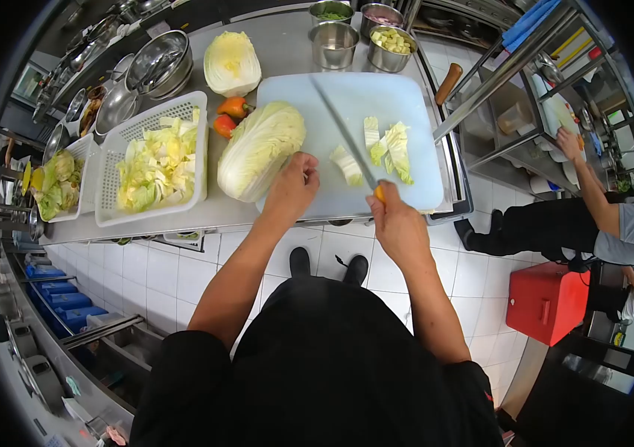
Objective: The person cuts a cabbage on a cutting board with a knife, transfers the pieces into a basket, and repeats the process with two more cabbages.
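My right hand [399, 223] is wrapped round the yellow handle of a long knife [344, 130], whose blade points away across the light blue cutting board [332, 93]. Cut cabbage pieces [397, 149] lie beside the blade, on both sides of it. My left hand [295, 186] has its fingers curled at the right side of a large cabbage [261, 153] at the board's left edge; whether they touch it or hold anything is hidden. Two orange-red peppers [233, 108] rest behind that cabbage. A white basket [201, 167] to the left holds cut cabbage leaves [157, 167].
Another cabbage [232, 63] stands at the back. Metal bowls [159, 65] are at the back left. Several metal containers [334, 46] stand behind the board, one with diced pieces [391, 41]. A wooden handle [449, 83] juts at the right. A co-worker [607, 220] stands further right.
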`<state>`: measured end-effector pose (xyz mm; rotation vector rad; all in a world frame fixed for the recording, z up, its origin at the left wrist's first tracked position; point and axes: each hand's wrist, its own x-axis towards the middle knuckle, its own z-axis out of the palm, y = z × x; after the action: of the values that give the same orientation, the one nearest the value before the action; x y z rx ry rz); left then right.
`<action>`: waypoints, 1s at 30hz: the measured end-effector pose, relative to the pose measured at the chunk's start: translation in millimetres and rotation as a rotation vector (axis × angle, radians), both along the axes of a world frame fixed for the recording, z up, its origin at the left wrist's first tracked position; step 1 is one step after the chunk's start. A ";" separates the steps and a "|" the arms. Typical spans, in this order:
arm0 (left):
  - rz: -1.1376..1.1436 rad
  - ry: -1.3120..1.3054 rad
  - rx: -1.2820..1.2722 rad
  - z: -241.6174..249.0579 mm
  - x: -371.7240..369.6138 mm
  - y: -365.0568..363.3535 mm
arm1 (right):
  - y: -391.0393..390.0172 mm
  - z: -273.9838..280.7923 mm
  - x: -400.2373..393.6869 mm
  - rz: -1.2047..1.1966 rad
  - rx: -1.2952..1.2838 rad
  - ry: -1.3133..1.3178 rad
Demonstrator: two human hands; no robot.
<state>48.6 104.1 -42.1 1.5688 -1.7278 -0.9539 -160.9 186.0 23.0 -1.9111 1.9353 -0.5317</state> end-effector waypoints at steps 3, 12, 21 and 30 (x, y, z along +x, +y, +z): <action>-0.064 -0.136 0.011 11.9 -8.6 4.1 | -7.1 -23.3 -11.6 0.038 0.153 0.020; -0.163 -0.233 -0.473 -37.8 -52.7 -40.8 | 1.3 -22.1 -90.1 -0.245 -0.052 0.123; -0.094 -0.257 -0.480 -24.3 -141.7 -53.3 | 14.1 -18.5 -76.4 -0.305 0.382 -0.606; 0.149 0.217 -0.524 -46.4 -141.4 -49.5 | 6.4 -53.2 -10.9 -0.244 0.306 -0.879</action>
<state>-92.8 54.5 -88.5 1.1825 -1.5241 -0.5168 -171.8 192.3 -30.2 -0.9868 1.5220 -0.8933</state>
